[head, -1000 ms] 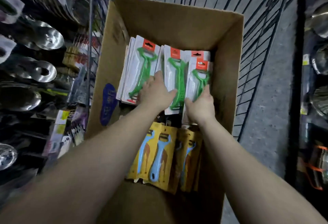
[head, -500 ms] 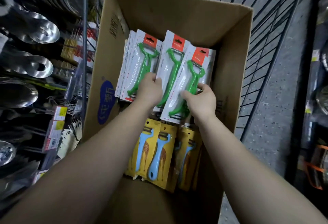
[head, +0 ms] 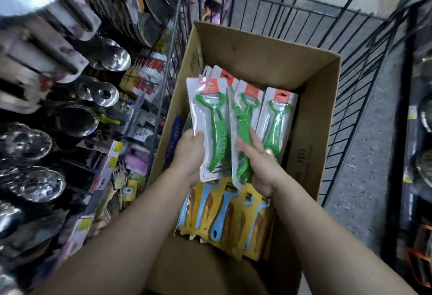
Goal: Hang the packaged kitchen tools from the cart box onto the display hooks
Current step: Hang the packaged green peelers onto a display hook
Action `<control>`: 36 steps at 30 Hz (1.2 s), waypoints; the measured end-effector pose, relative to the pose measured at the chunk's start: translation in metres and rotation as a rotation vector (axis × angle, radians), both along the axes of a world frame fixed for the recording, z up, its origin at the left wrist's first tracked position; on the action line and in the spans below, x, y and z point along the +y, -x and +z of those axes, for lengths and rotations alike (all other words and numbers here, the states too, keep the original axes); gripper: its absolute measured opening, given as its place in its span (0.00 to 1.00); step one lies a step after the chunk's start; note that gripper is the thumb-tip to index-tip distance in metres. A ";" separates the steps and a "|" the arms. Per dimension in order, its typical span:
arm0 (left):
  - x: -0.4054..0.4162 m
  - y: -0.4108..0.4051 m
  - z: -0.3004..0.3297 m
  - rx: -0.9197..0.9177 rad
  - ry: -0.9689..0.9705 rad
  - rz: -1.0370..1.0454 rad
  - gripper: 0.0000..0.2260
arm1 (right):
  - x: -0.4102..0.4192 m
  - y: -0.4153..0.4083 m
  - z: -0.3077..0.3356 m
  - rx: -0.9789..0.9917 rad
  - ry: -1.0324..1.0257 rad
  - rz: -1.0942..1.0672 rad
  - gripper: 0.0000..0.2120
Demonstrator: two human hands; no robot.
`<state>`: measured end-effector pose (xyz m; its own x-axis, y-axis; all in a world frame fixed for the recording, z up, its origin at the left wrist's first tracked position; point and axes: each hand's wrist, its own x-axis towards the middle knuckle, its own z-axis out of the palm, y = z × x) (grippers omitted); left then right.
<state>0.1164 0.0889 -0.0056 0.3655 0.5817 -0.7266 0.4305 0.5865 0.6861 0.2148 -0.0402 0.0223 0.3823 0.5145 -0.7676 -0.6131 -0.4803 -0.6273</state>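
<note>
Hands reach into the cardboard box sitting in the wire cart. The left hand grips a stack of green peeler packs by its lower left edge; the right hand grasps a second pack of green peelers just beside it. Yellow-carded blue peelers lie in the box beneath the wrists, with metal ladles hanging on the left

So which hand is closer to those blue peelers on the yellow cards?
Right, narrowly. The right hand holds green peeler packs with its wrist directly over the blue peelers. The left hand grips another green pack just above their left edge.
</note>
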 end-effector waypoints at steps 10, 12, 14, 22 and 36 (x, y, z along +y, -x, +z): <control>-0.005 0.058 0.030 -0.131 0.123 -0.099 0.39 | -0.008 0.047 0.015 -0.208 -0.015 -0.057 0.31; -0.009 0.069 0.041 -0.092 0.099 -0.107 0.39 | -0.013 0.051 0.021 -0.194 -0.010 -0.084 0.40; -0.010 0.082 0.048 -0.073 0.083 -0.099 0.25 | -0.019 0.052 0.023 -0.110 -0.008 -0.095 0.45; -0.030 0.141 0.070 -0.112 0.031 -0.068 0.12 | -0.048 0.070 0.043 -0.054 -0.101 0.041 0.40; -0.167 0.240 0.115 -0.147 -0.150 0.177 0.10 | -0.131 0.126 0.096 -0.248 -0.253 0.437 0.29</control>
